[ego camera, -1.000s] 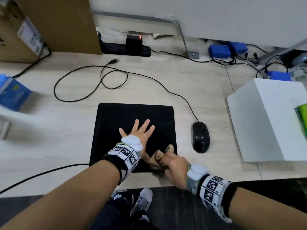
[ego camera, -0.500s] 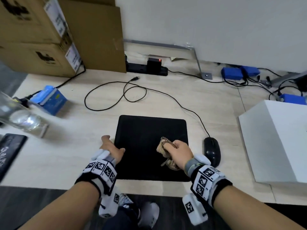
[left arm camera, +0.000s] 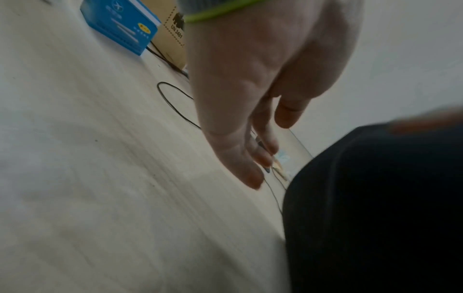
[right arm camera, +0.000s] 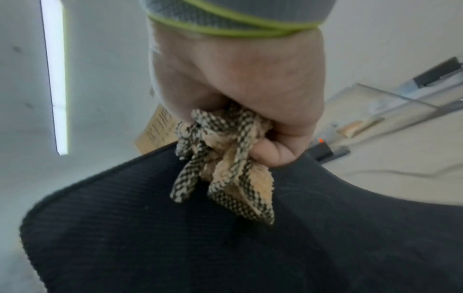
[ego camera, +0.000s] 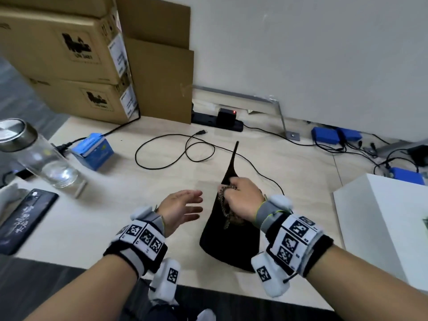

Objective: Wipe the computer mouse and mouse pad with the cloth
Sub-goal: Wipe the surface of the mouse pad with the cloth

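Observation:
The black mouse pad (ego camera: 229, 246) is tipped up steeply on the desk, its far corner pointing upward. My right hand (ego camera: 240, 198) is at its raised edge, fist curled round the checked tan cloth (ego camera: 224, 206); whether it also pinches the pad is unclear. In the right wrist view the cloth (right arm camera: 225, 168) hangs from the right hand (right arm camera: 238, 79) against the pad (right arm camera: 175, 237). My left hand (ego camera: 183, 209) hovers open just left of the pad, fingers straight, touching nothing. The left wrist view shows the left hand (left arm camera: 250, 99) beside the pad (left arm camera: 375, 198). The mouse is hidden behind my right arm.
The mouse cable (ego camera: 173, 154) loops across the desk behind the pad. A glass bottle (ego camera: 39, 158), a phone (ego camera: 25, 218) and a blue box (ego camera: 92, 150) lie on the left. Cardboard boxes (ego camera: 69, 54) are stacked at the back left, a white box (ego camera: 389, 228) stands on the right.
The pad lay flat on the desk and now stands tipped up. My left hand has come off its left edge and opened. My right hand with the cloth has risen with the pad.

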